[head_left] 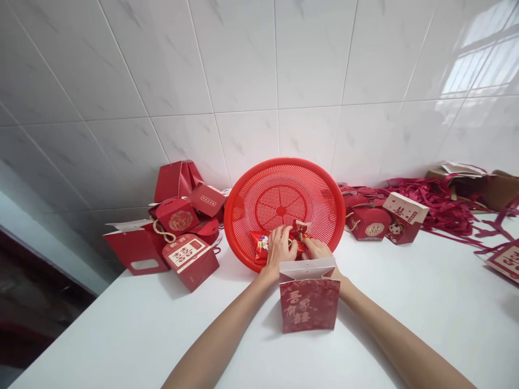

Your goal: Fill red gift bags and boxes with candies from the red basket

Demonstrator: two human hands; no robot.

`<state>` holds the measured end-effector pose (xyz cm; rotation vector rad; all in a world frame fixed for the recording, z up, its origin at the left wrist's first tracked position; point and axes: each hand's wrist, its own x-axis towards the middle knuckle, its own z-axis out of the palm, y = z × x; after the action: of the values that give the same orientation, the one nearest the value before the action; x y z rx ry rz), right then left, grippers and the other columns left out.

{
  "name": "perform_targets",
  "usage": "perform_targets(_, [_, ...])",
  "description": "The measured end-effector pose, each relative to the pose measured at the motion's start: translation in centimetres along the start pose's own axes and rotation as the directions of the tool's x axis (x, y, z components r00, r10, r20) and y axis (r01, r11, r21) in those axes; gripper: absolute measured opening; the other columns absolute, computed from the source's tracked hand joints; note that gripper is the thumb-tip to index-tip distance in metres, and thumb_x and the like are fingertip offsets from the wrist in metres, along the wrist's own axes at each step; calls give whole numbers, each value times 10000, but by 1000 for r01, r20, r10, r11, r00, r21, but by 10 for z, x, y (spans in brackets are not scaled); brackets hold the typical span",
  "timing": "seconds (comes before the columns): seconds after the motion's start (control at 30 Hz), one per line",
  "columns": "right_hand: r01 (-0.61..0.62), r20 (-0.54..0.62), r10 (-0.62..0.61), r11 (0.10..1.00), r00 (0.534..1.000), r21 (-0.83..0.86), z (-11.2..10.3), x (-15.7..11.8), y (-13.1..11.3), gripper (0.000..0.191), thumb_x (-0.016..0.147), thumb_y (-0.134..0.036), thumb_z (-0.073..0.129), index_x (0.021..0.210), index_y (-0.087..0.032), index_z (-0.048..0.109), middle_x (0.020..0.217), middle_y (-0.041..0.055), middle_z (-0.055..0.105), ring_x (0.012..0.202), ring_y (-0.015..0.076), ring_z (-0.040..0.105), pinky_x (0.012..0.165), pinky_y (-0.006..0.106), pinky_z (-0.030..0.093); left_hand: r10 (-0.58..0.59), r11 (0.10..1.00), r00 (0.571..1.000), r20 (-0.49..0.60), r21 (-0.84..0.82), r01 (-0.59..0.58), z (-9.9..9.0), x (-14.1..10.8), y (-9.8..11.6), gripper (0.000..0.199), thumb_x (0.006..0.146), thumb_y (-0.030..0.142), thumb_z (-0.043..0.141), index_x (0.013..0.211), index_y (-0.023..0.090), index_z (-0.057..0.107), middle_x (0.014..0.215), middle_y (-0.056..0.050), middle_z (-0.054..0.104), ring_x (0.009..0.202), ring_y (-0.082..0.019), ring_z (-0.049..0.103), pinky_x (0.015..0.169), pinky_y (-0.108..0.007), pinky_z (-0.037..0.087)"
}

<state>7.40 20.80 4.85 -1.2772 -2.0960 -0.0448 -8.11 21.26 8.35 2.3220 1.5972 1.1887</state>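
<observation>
A red plastic colander [243, 183] leans tilted against the wall, its inside facing me. Low inside it lie shiny red snack packets [259, 246] and small wrapped pieces. My left hand [279, 247] reaches in over them with bent fingers close together; what lies under the fingertips is hidden. Beside it, my right hand [318, 248] has its fingers curled in around a small item that I cannot make out. Between my forearms, a dark red gift bag [310, 305] with pale Chinese characters stands upright, its top open towards the colander.
Several red gift boxes [190, 262] are grouped on the left of the white table [251, 351]. More boxes [371, 221] stand right of the colander, with a heap of crimson ribbons [430, 202] behind. A cardboard box [503, 189] sits at the far right. The tiled wall [279, 65] borders the back.
</observation>
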Motion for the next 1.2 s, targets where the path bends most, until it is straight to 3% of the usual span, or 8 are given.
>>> perform_targets(0.3, [-115, 47, 113, 992, 993, 57, -11, -1, -7, 335, 798, -91, 524, 1110, -192, 593, 1030, 112, 669, 889, 236, 630, 752, 327, 496, -31, 993, 998, 61, 119, 24, 0, -1, 7, 471, 805, 182, 569, 1275, 169, 542, 1195, -133, 644, 1105, -304, 558, 1021, -479, 398])
perform_targets(0.53, [-21, 18, 18, 990, 1000, 141, -14, -2, -9, 273, 849, -168, 566, 1119, -185, 603, 1150, 131, 641, 1042, 254, 617, 891, 383, 504, -22, 995, 998, 65, 100, 15, 0, -1, 3, 425, 869, 278, 553, 1282, 176, 549, 1207, -129, 650, 1102, -295, 565, 1001, -470, 409])
perform_targets(0.7, [11, 43, -17, 993, 999, 117, -7, -7, 1, 356, 835, -231, 634, 1184, -167, 610, 1219, 159, 635, 1094, 282, 612, 940, 414, 488, 2, 999, 995, 100, -32, 1, -8, 6, 1, 385, 884, 149, 438, 1243, 173, 575, 1204, -111, 651, 1123, -254, 571, 1023, -435, 423])
perform_targets(0.8, [21, 46, -26, 992, 999, 125, -3, -8, 4, 347, 859, -315, 644, 1173, -169, 624, 1172, 155, 655, 1046, 286, 625, 899, 419, 502, 46, 996, 995, 89, -80, -39, -12, 10, 0, 405, 828, 68, 434, 1175, 177, 611, 1177, -93, 648, 1121, -231, 571, 1022, -397, 441])
perform_targets(0.9, [-49, 19, 47, 992, 999, 115, -1, -8, -1, 281, 889, -397, 611, 1042, -163, 644, 1054, 139, 676, 963, 281, 628, 859, 426, 504, 81, 995, 992, 99, -72, -74, -16, 11, -1, 435, 770, 22, 468, 1136, 189, 634, 1160, -81, 642, 1122, -233, 567, 1022, -399, 450])
perform_targets(1.03, [-116, -9, 119, 983, 993, 143, -2, -5, -8, 166, 888, -345, 583, 900, -183, 617, 950, 102, 670, 890, 258, 614, 813, 405, 502, 112, 993, 982, 154, 18, -116, -23, 11, -4, 408, 777, 45, 514, 1141, 176, 643, 1166, -100, 626, 1117, -257, 553, 1007, -427, 462])
perform_targets(1.2, [-164, -48, 183, 952, 982, 259, -4, -3, -4, 97, 877, -273, 530, 888, -197, 589, 926, 78, 653, 864, 243, 610, 789, 392, 505, 102, 975, 976, 193, 174, -136, -35, 13, -7, 520, 741, -17, 490, 1195, 187, 639, 1206, -104, 607, 1135, -270, 526, 1017, -439, 450])
